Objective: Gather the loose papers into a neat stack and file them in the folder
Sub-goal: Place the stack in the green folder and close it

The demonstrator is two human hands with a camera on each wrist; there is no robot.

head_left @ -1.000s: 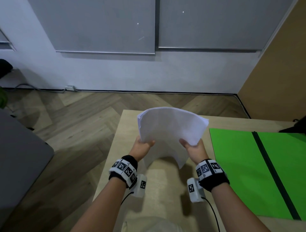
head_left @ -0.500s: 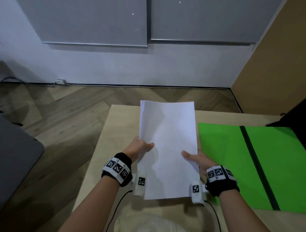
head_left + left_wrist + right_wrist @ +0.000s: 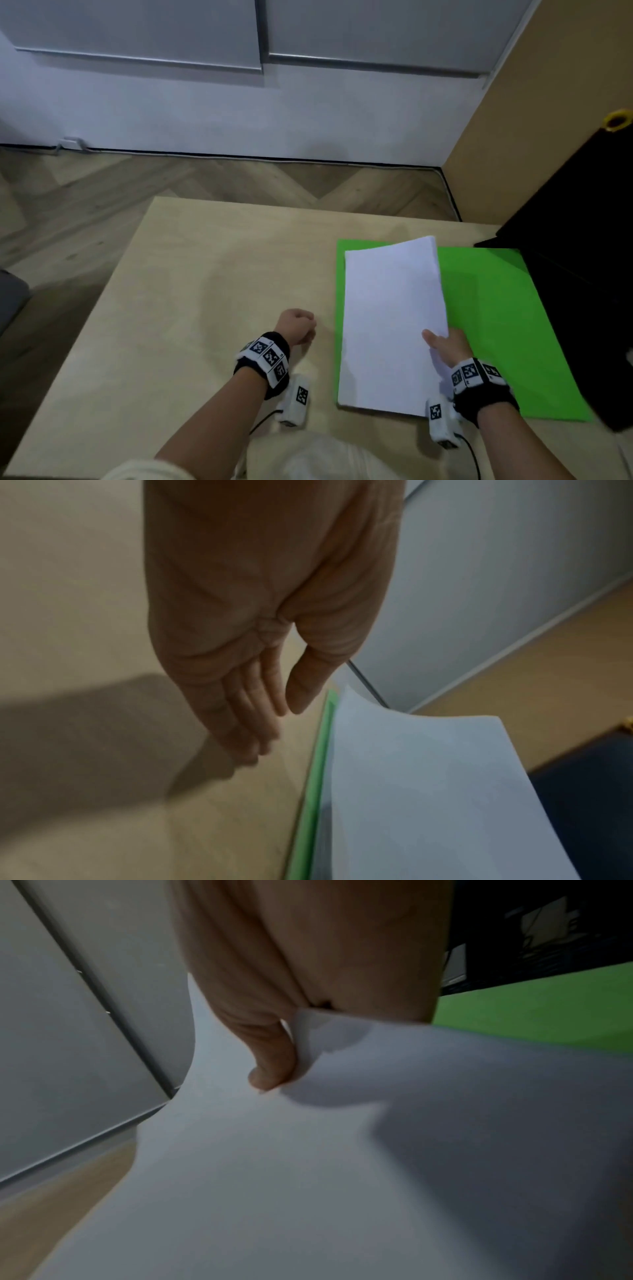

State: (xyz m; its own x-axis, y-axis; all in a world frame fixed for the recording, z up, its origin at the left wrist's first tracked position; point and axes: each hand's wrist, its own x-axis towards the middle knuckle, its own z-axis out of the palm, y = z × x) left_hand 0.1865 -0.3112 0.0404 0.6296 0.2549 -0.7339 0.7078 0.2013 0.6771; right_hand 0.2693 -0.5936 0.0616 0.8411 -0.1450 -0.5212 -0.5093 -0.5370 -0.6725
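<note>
From the head view, the stack of papers (image 3: 390, 325) lay over the left half of the open green folder (image 3: 496, 325), which was spread flat on the right part of the pale wooden bench (image 3: 205, 274). The stack's far right corner was lifted a little off the folder. The right hand (image 3: 445, 346) held the stack at its near right edge, thumb on top of the sheets. The left hand (image 3: 296, 325) was over bare bench just left of the folder, touching no paper; from here its fingers looked tucked under. A black object (image 3: 582, 274) stood at the far right, reaching over the folder's right edge.

From the left wrist view, the left hand (image 3: 260, 642) was loose, its fingers (image 3: 246, 723) nearly straight and pointing down toward the bench (image 3: 85, 588), holding nothing. The folder's green edge (image 3: 315, 791) ran just to its right, with the papers (image 3: 445, 804) lying over it and their far corner curling up.

From the right wrist view, the right hand (image 3: 308, 961) pinched the edge of the papers (image 3: 308, 1177), the thumb (image 3: 274, 1064) pressing down on the top sheet, which buckled beside it. Green folder (image 3: 548, 1010) showed beyond the sheets on the right.
</note>
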